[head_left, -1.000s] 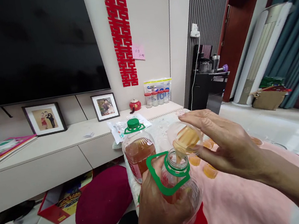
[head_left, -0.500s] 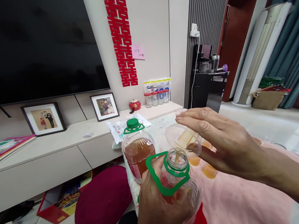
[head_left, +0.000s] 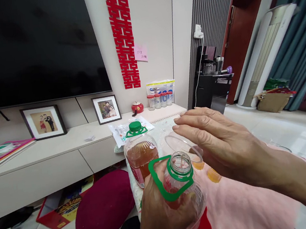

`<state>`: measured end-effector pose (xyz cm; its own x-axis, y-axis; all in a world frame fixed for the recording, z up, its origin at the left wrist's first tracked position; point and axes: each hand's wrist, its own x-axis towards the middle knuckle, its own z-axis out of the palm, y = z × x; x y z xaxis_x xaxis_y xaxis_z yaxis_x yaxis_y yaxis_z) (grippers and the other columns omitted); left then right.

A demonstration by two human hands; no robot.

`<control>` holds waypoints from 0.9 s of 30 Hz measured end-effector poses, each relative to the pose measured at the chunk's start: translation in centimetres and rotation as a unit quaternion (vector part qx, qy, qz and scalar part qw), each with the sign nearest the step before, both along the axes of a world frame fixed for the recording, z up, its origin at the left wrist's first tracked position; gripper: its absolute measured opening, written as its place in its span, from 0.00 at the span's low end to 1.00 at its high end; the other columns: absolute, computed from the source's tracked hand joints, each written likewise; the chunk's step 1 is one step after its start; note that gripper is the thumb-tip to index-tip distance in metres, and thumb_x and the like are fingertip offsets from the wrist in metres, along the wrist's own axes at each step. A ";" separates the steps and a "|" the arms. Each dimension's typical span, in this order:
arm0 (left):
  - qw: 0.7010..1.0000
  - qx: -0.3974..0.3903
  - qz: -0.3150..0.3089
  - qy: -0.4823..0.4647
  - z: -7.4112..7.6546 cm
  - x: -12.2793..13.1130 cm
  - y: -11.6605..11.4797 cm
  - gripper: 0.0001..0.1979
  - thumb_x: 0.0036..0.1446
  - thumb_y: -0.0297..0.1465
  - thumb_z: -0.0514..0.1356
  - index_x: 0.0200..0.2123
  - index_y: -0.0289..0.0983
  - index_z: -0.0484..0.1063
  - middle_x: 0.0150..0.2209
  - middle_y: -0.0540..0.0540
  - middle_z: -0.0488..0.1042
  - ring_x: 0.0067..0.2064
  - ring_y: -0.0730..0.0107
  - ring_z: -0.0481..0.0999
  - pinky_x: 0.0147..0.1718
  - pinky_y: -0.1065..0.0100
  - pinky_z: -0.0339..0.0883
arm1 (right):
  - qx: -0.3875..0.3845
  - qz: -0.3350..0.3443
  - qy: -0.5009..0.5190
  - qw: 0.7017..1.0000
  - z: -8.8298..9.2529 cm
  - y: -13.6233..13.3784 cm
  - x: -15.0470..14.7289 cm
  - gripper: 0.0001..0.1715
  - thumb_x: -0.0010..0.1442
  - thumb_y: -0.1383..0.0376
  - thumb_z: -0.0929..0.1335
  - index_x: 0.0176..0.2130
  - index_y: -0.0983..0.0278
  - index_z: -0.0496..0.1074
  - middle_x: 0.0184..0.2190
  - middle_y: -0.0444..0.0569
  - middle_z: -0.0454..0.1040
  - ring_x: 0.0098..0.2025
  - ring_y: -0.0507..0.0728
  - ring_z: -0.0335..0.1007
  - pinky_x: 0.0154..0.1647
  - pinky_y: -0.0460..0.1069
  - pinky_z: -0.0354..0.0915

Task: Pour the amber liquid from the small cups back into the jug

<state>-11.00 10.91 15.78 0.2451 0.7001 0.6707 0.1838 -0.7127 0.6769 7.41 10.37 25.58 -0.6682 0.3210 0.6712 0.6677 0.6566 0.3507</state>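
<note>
My left hand (head_left: 168, 212) is wrapped round a clear plastic bottle (head_left: 199, 194) with a green ring handle (head_left: 158, 183) at its neck. Uncapped, the bottle leans slightly, and reddish-brown liquid shows low inside. My right hand (head_left: 224, 140) grips a thin, clear, round-rimmed plastic cup (head_left: 182, 146), its fingers stretched over it and its thumb mostly hidden. The cup tilts steeply beside the bottle's mouth, where a thin trickle shows in the neck. To the left stands a larger capped bottle (head_left: 143, 155) of amber-brown liquid with a green lid.
Several small orange-filled cups (head_left: 214, 174) stand on the table beyond my right hand. A pink cloth (head_left: 247, 207) covers the near side. Left of the table is a maroon stool (head_left: 105, 209). Behind runs a white cabinet (head_left: 62, 156) with framed photos and red-lidded jars (head_left: 157, 101).
My right hand has moved slightly left and tipped the cup further. Tan liquid seen in the cup and bottle neck has dwindled to a thin trickle. My left hand and its bottle hold still.
</note>
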 end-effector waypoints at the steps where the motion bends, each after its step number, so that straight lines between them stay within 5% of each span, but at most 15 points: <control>1: 1.000 0.004 0.002 0.004 0.0 0.0 0.0 0.10 0.47 0.23 0.57 0.33 0.43 0.66 0.32 0.54 0.74 0.35 0.69 0.76 0.36 0.67 0.73 | -0.001 -0.003 -0.010 1.000 0.1 -0.1 0.0 0.21 0.67 0.79 0.65 0.58 0.74 0.70 0.57 0.62 0.75 0.61 0.64 0.69 0.64 0.63 0.66; 9: 1.000 0.027 0.011 -0.001 1.1 0.3 -0.2 0.10 0.46 0.22 0.56 0.30 0.43 0.60 0.25 0.57 0.66 0.26 0.73 0.67 0.25 0.70 0.66 | 0.032 -0.025 -0.048 0.998 0.6 -0.8 -0.6 0.19 0.72 0.74 0.60 0.58 0.69 0.71 0.58 0.58 0.77 0.63 0.67 0.69 0.65 0.68 0.65; 22: 0.997 0.056 0.045 0.009 1.3 0.1 -0.4 0.12 0.45 0.23 0.56 0.34 0.43 0.64 0.28 0.56 0.73 0.29 0.71 0.77 0.28 0.70 0.73 | 0.044 -0.007 -0.048 0.998 0.9 -1.0 -1.4 0.18 0.72 0.74 0.60 0.56 0.69 0.71 0.56 0.58 0.78 0.61 0.66 0.71 0.66 0.66 0.65; 27: 0.994 0.062 0.075 0.039 -0.3 -0.3 0.0 0.22 0.48 0.25 0.61 0.48 0.45 0.69 0.38 0.50 0.79 0.36 0.64 0.82 0.33 0.65 0.79 | -0.009 -0.006 -0.001 1.000 0.4 -0.4 -0.8 0.22 0.67 0.78 0.62 0.59 0.74 0.68 0.56 0.62 0.77 0.62 0.65 0.70 0.65 0.64 0.65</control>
<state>-11.34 10.88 15.43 0.1982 0.6454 0.7376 0.3425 -0.7507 0.5649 6.58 9.96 25.97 -0.6661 0.3402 0.6637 0.6742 0.6552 0.3408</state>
